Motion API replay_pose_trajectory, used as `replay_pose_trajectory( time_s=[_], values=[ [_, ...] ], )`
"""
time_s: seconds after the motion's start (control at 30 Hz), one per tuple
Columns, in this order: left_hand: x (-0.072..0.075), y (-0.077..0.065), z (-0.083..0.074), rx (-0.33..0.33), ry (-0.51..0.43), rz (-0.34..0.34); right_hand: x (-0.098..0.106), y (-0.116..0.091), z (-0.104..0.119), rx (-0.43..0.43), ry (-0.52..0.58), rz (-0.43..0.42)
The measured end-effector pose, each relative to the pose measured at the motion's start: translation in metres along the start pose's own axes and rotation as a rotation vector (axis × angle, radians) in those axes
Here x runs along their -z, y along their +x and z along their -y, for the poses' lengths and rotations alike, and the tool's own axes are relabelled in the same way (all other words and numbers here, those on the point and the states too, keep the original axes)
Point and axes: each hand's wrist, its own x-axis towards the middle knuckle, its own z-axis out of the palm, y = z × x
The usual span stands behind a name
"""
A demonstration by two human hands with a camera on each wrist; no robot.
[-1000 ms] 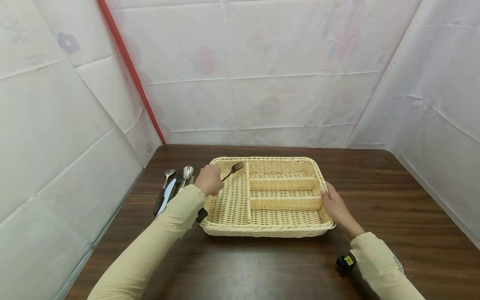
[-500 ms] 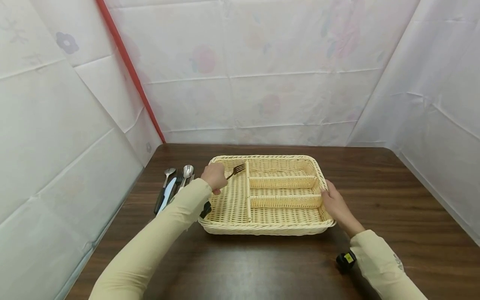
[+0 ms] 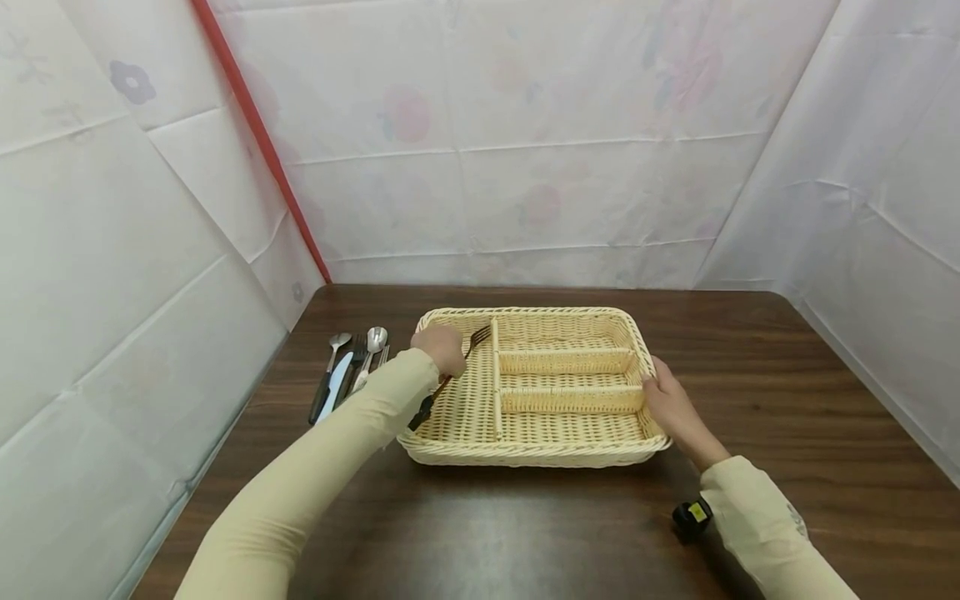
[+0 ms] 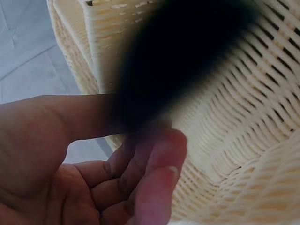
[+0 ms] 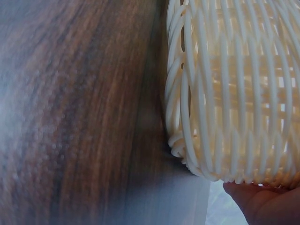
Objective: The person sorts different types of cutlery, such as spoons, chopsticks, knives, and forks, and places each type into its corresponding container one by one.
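My left hand (image 3: 442, 348) pinches a dark fork (image 3: 480, 335) over the long left compartment of a pale wicker basket (image 3: 525, 455). The fork slants, with its tines up near the lengthwise divider (image 3: 496, 379) and its handle running down toward the basket's near left corner. Up close in the left wrist view, a blurred black shape (image 4: 178, 61) sits at the thumb and fingertips and hides part of the grip. On the opposite side my right hand (image 3: 670, 408) grips the basket's right rim; the right wrist view shows its fingers (image 5: 267, 204) at the woven edge.
Several pieces of cutlery lie left of the basket on the dark wooden table (image 3: 487, 533): spoons (image 3: 377, 337), a knife (image 3: 333, 387) and another dark fork (image 3: 358, 350) among them. Two cross dividers (image 3: 570, 400) split the basket's right half. White sheeting (image 3: 480, 192) surrounds the table.
My left hand has moved a little right, deeper over the left compartment, and the fork has turned to a steeper slant with its handle showing below the hand. The right hand stays on the rim.
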Motion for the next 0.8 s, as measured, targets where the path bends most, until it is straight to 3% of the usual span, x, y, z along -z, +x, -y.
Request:
replay_pose_trajectory(
  time_s=[0.2, 0.37, 0.6, 0.8],
  values=[
    [-0.008, 0.006, 0.0, -0.053, -0.086, 0.061, 0.0, 0.001, 0.0, -0.003, 0.005, 0.006],
    [-0.014, 0.008, 0.0, -0.034, -0.141, 0.073, 0.0, 0.0, 0.0, 0.005, 0.001, 0.004],
    [-0.018, 0.009, -0.001, -0.048, -0.058, 0.061, 0.0, 0.0, 0.001, 0.006, -0.008, 0.006],
    [-0.018, 0.007, -0.004, -0.047, -0.022, 0.106, 0.001, 0.0, 0.001, 0.007, -0.011, 0.003]
  ],
)
